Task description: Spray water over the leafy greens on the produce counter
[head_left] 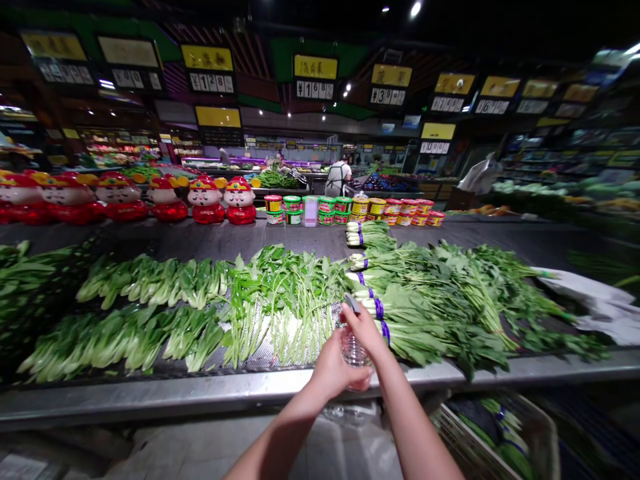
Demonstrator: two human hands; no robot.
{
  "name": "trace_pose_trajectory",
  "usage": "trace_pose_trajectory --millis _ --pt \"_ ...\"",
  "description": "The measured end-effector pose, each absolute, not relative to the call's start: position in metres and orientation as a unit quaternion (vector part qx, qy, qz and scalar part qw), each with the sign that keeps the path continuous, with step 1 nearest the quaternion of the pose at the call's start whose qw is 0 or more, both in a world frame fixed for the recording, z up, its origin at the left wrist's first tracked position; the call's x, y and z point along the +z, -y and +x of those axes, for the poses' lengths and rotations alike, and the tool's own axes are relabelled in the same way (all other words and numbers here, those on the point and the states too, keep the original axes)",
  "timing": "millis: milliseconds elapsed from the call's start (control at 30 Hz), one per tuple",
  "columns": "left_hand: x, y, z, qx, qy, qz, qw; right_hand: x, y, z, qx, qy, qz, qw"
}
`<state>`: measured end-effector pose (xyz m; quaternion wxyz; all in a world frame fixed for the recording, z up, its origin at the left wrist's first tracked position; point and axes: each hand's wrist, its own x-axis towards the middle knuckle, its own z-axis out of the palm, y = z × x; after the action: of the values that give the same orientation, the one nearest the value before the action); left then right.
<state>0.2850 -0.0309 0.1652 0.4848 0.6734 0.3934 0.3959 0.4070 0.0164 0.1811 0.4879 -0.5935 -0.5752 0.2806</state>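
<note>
Since both hands are in on the same thing, let's begin with the clear bottle (355, 348): it's ribbed, has a grey top (353, 305), and is held around the near metal edge of the desk (200, 398), roughly where the loose leafy stalks (295, 287) meet the purple-banded bunches (425, 313). Left hand (329, 367) is wrapped around the body, fingers curled closed on it. Right hand (365, 330) is up at the grey top, fingers bent in close around it, no real gap that I can see, but can't tell how hard it's gripping or pressing.

Over on the left of the desk you've got two rows of pale-stemmed greens (175, 280), one nearer, one farther. Way over on the right there's some crumpled white material (600, 307). Along the far side sit a bunch of red-hatted figures (206, 198) on the left, then stacked round tubs (327, 205) running right. Price signs (315, 77) hang above, and a person in an apron (336, 179) is standing far back. Near right, below the edge, is a crate (547, 433) with more greens in it.
</note>
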Motion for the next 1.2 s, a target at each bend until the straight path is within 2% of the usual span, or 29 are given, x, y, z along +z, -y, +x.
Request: trace_pose_trajectory --millis 267,467,633,1033,1200 --pt "0.164 0.039 0.285 0.386 -0.405 0.684 0.468 0.167 -0.012 0.411 0.286 0.567 -0.58 0.511" --pt "0.158 0.05 0.282 0.36 -0.405 0.667 0.512 0.155 0.0 0.409 0.276 0.563 -0.612 0.483" --pt "0.141 0.052 0.282 0.36 -0.407 0.668 0.508 0.151 0.008 0.406 0.271 0.566 -0.626 0.464" --pt "0.138 0.054 0.279 0.371 -0.412 0.669 0.495 0.148 0.008 0.403 0.315 0.549 -0.599 0.49" --pt "0.123 0.061 0.273 0.354 -0.394 0.645 0.551 0.135 0.011 0.398 0.333 0.548 -0.615 0.459"
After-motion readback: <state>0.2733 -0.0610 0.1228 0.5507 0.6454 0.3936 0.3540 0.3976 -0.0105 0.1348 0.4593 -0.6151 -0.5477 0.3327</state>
